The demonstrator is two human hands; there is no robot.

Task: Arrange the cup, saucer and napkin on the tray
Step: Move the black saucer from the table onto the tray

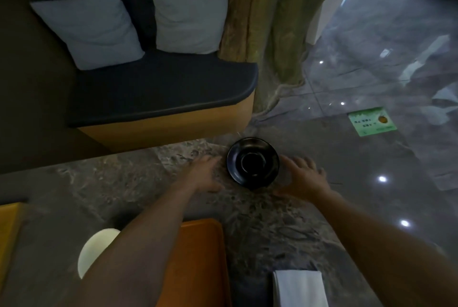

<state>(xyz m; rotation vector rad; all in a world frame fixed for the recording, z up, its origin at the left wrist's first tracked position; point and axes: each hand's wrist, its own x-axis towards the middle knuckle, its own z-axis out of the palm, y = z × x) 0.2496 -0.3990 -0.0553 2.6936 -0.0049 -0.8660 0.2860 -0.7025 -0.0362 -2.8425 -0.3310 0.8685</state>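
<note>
A black saucer (252, 162) lies near the far edge of the grey stone table (124, 183). My left hand (204, 170) is just left of it, fingers spread, holding nothing. My right hand (303, 174) is just right of it, also spread and empty; both are blurred. An orange tray (200, 257) sits at the near side, mostly hidden under my left forearm. A folded white napkin (300, 288) lies at the bottom edge, right of the tray. A white round object (95, 249), possibly the cup, pokes out left of my left arm.
Beyond the table stands a bench with a dark cushion (161, 91) and two pale pillows (86, 26). A trunk-like column (260, 22) rises beside it. The glossy floor (371, 83) drops away to the right of the table.
</note>
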